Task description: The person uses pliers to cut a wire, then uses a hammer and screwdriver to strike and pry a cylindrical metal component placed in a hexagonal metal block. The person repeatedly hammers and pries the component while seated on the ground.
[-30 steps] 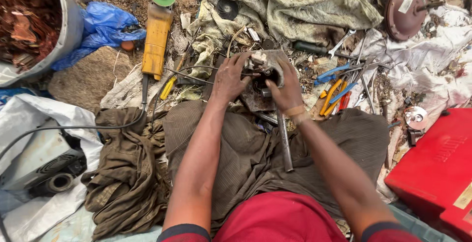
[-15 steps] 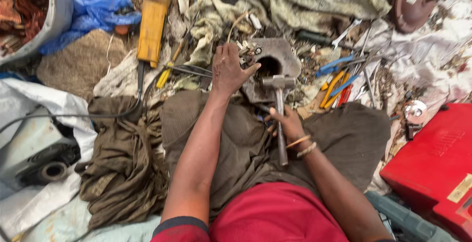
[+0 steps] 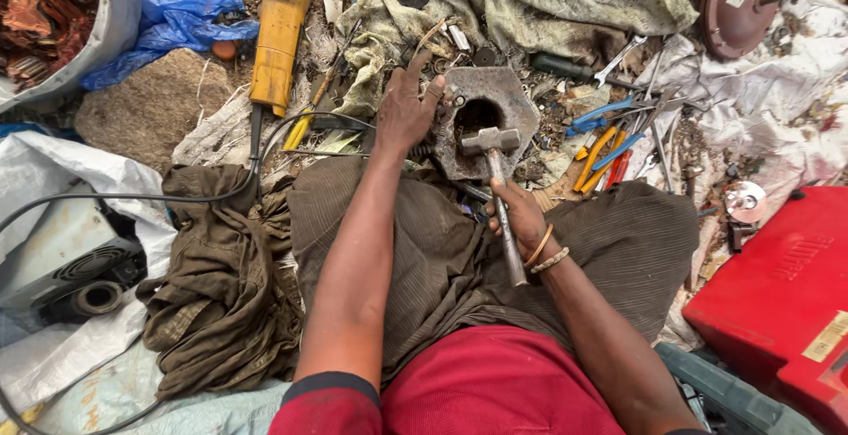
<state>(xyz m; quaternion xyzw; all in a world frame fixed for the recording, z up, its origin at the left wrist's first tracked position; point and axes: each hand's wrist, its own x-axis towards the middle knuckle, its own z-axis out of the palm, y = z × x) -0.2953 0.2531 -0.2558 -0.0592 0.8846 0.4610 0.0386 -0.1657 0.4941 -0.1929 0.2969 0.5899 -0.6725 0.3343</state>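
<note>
A grey, roughly hexagonal metal housing (image 3: pixel 517 108) with a dark hole in its middle lies on the ground in front of me. My left hand (image 3: pixel 405 110) rests on its left edge, fingers spread over it. My right hand (image 3: pixel 519 214) grips the metal handle of a hammer (image 3: pixel 496 170), whose head sits on the housing just below the hole. Bangles circle my right wrist. Brown cloth covers my lap between my arms.
A yellow angle grinder (image 3: pixel 278 33) with a green disc lies upper left, its cable trailing left. Pliers and screwdrivers (image 3: pixel 605 148) lie right of the housing. A red case (image 3: pixel 777 285) is at the right, a grey tub of copper scrap (image 3: pixel 44 20) top left, a grey box (image 3: pixel 66 263) at left.
My right hand left the housing, took the hammer by its handle and set its head on the housing. My left hand stayed on the housing's left edge.
</note>
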